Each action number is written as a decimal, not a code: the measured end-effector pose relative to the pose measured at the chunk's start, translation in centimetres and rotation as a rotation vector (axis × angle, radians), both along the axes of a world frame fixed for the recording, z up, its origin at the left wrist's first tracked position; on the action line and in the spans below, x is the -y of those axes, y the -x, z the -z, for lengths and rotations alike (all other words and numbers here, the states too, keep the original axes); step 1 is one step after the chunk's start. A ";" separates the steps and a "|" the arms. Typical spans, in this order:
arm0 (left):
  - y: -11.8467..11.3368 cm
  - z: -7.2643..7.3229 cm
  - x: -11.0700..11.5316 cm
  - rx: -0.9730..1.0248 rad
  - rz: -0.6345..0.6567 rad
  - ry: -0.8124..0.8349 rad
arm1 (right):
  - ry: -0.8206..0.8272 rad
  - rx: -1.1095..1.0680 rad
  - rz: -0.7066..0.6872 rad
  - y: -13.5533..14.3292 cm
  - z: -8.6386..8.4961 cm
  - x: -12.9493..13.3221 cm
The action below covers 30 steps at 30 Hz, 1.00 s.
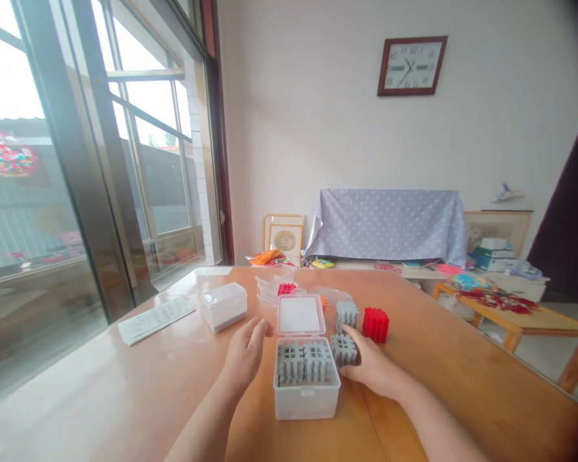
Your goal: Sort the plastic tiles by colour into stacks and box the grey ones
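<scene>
A clear plastic box stands on the table with its hinged lid tipped back. Inside sit two stacks of grey notched plastic pieces side by side. At the box's right wall, my right hand grips another grey stack between thumb and fingers. Just behind it stands a further grey stack, with a red stack to its right. My left hand is held left of the box, empty, its fingers loosely bent and partly hidden.
A closed white box and a printed sheet lie to the left. Behind the open lid are clear plastic containers and a red piece. A low wooden bench stands right of the table, and glass windows line the left.
</scene>
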<state>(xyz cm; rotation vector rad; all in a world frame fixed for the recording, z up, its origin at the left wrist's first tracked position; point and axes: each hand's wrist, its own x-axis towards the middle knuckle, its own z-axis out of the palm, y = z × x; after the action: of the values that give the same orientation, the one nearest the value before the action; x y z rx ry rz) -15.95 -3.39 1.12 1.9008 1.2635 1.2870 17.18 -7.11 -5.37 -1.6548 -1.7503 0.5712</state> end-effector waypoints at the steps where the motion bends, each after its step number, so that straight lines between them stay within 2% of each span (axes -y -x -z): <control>1: 0.0 0.1 -0.1 -0.003 0.004 0.000 | 0.002 0.002 -0.004 0.0 0.1 -0.1; 9: -0.2 1.1 -0.9 0.000 0.042 0.007 | 0.002 0.020 0.007 0.0 0.1 -0.5; 15: -0.3 0.9 -0.8 -0.011 0.059 0.010 | -0.071 0.039 -0.043 0.6 -1.4 0.2; 21: -0.2 0.6 -0.6 -0.010 -0.004 0.017 | -0.075 0.056 -0.062 0.9 -1.9 0.7; 30: -0.1 0.9 -0.6 0.004 0.037 0.028 | 0.033 0.082 -0.113 1.0 -2.8 3.6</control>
<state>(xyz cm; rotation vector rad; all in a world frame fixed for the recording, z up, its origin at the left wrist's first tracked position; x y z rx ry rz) -15.82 -2.74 0.25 1.8922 1.2320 1.2480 16.19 -10.72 -2.54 -1.6305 -1.9125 0.5934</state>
